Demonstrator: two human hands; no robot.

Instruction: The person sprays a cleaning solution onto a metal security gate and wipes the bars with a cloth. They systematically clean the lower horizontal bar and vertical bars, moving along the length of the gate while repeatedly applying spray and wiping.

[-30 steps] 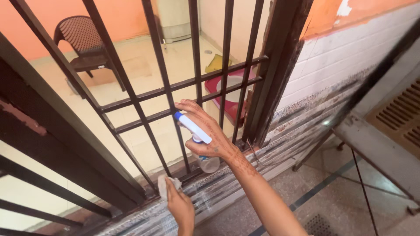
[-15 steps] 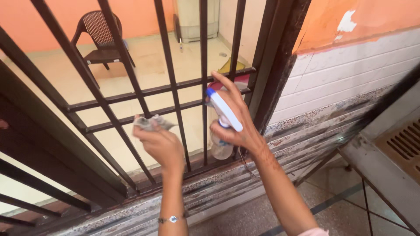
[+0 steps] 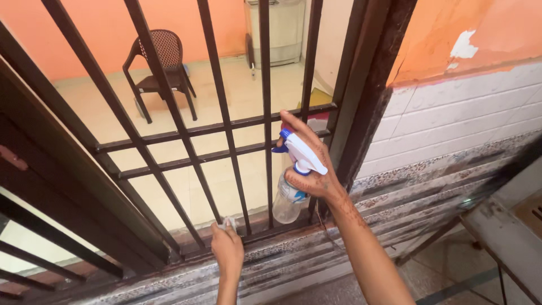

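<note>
My right hand (image 3: 313, 169) grips a clear spray bottle (image 3: 288, 200) with a white and blue trigger head (image 3: 300, 151), its nozzle close to the brown metal gate bars (image 3: 227, 138). One finger lies over the trigger head. My left hand (image 3: 227, 251) holds a small pale cloth (image 3: 228, 223) pressed against the foot of a vertical bar, at the gate's bottom rail (image 3: 254, 229). The two hands are apart, the left one lower and to the left.
Behind the bars lie a pale tiled floor, a brown plastic chair (image 3: 161, 70) and a white appliance (image 3: 279, 28). A stone sill (image 3: 316, 254) runs under the gate. To the right stand a white tiled wall (image 3: 451, 121) and a metal frame (image 3: 502, 226).
My left hand has dropped with the cloth from the middle crossbars to the bottom rail. My right hand stays by the bars, the bottle now more upright. The view has shifted slightly.
</note>
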